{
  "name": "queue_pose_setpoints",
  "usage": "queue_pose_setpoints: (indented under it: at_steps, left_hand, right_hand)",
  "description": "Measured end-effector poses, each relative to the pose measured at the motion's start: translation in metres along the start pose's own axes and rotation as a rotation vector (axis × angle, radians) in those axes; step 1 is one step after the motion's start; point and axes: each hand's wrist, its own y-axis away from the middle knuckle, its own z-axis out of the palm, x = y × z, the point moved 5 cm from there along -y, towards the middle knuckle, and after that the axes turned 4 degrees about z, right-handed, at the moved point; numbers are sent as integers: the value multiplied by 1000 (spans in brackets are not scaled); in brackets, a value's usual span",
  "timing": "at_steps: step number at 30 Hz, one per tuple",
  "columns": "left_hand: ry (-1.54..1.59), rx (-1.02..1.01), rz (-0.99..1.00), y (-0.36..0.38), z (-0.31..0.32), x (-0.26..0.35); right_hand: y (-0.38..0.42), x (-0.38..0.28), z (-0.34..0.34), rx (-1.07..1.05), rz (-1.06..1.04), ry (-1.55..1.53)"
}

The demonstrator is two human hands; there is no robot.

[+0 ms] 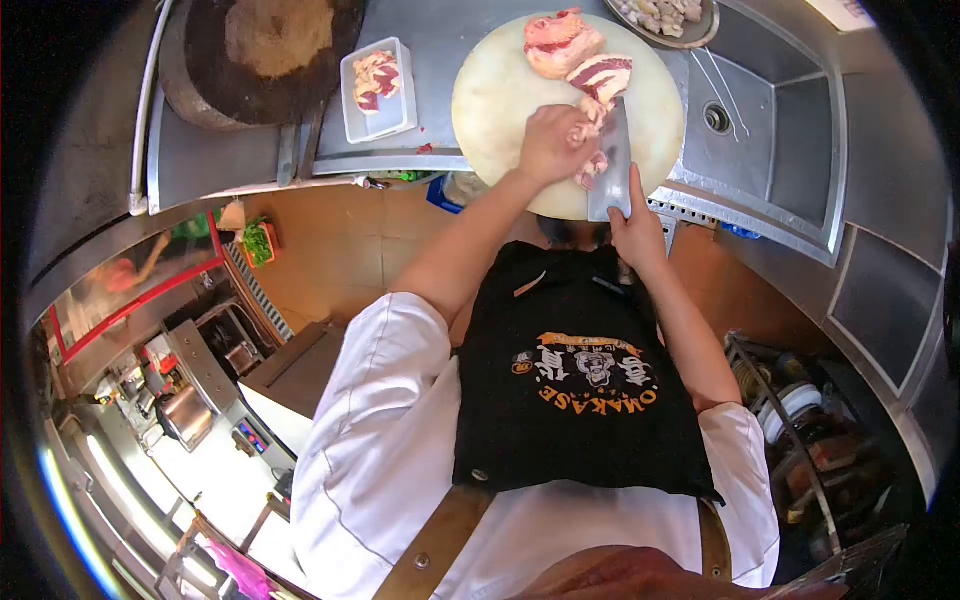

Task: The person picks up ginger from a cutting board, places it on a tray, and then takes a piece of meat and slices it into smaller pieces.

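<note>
On the round pale cutting board (pixel 490 100), my right hand (pixel 635 225) grips the handle end of a broad cleaver (pixel 612 165), whose blade lies along the right side of the meat. My left hand (pixel 555 145) is closed over a piece of meat (pixel 597 112) beside the blade, fingers bent. A small cut piece (pixel 592 170) lies between my left hand and the blade. Farther back on the board sit a large chunk of meat (pixel 562 45) and a marbled slab (pixel 603 75). A white plastic tub (pixel 403 115) with cut meat (pixel 377 80) stands left of the board.
A thick round wooden block (pixel 200 90) is at the upper left. At the right is a metal sink (pixel 790 155) with a drain and a thin wire handle. A bowl of pale pieces (pixel 660 15) sits at the back. A metal counter edge (pixel 400 162) runs in front.
</note>
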Motion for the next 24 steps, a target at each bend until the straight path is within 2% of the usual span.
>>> queue_pose_setpoints:
  at_steps: [2,5,6,9,11,15,17,19,20,22,23,24]
  left_hand:
    - [-1,49,3,10,0,21]
    - [-47,113,-257,19,-2,36]
    - [-124,117,-232,21,-2,40]
    - [-149,353,-252,23,-5,38]
    - [-110,417,-313,29,-10,33]
    - [-94,598,-348,23,-68,24]
    - [-205,706,-327,10,-119,19]
    - [-274,772,-340,-4,-172,-6]
    - [-303,795,-398,-12,-197,-24]
    - [-431,816,-512,-26,-232,-81]
    - [-533,815,-568,-31,-240,-125]
    - [-401,656,-702,-33,-234,-220]
  right_hand:
    - [2,-8,-7,-41,18,44]
    - [-3,-22,-11,-78,-55,40]
    - [-3,-25,-13,-89,-90,31]
    - [-11,-32,-1,-140,-161,63]
    - [-11,-42,9,-126,-262,84]
    - [-14,-101,19,-142,-432,93]
    - [-15,-158,19,-268,-365,166]
    - [-32,-214,29,-367,-336,225]
    - [-43,-239,35,-393,-436,205]
    - [-60,-282,45,-524,-374,75]
    - [-69,-296,50,-586,-338,8]
    - [-83,-296,55,-622,-319,-35]
